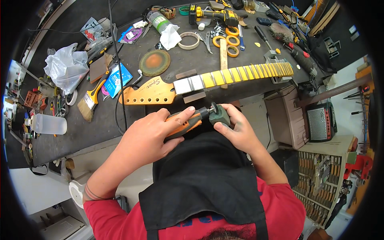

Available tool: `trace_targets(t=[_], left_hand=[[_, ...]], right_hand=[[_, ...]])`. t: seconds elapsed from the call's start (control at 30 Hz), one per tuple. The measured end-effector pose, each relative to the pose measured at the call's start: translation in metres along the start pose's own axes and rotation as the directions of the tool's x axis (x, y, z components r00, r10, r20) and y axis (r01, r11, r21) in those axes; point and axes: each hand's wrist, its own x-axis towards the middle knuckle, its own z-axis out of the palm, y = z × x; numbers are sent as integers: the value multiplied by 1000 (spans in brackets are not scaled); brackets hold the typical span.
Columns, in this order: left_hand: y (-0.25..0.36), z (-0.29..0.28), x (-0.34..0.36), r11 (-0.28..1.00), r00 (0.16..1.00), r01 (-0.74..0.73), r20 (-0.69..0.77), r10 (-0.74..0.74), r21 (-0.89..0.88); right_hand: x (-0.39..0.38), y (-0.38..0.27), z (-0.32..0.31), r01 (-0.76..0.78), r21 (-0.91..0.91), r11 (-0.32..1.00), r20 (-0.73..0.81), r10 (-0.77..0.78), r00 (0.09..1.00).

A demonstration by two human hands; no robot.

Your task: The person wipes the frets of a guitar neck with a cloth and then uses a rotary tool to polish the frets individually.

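Bench (96, 132) edge slants up from lower left to right, just ahead of the hands. Dark top shows between brush (89, 105) and edge, and another patch lies beyond the neck (236, 75), right of the stick (223, 52). Between edge and apron (204, 172), both hands work in the air over the person's lap.

Left hand (158, 130) is wrapped round an orange-and-black rotary tool (186, 123), pointing right. Right hand (242, 130) pinches a dark green block (219, 116) between thumb and fingers. The tool's small disc (215, 108) sits at the block's upper left; whether it touches cannot be told.

The neck lies across the bench near its edge, headstock (148, 89) to the left, yellow and white strips between its frets. The stick passes under it. A black cord (119, 68) hangs down past the headstock's left end, in the way on that side.

Cup (51, 125) and bag (67, 66) crowd the left. Farther back are a round pad (155, 63), bottle (159, 22), tape rolls (233, 40) and drill (214, 16). Off the bench, a bin (286, 116) and amp (320, 122) fill the right.
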Motion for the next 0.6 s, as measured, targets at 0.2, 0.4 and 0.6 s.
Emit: trace_targets(t=[0.2,0.4,0.6], left_hand=[[-6,-15,4,1000,996,-4,-84,6,24],[-27,-38,18,987,990,55,-133,-35,150],[-40,-40,29,970,996,63,-70,-48,236]], right_hand=[[-1,6,1,-72,123,990,8,72,997],[17,8,37,235,-174,956,140,-212,967],[48,19,62,414,-352,839,133,-393,910]])
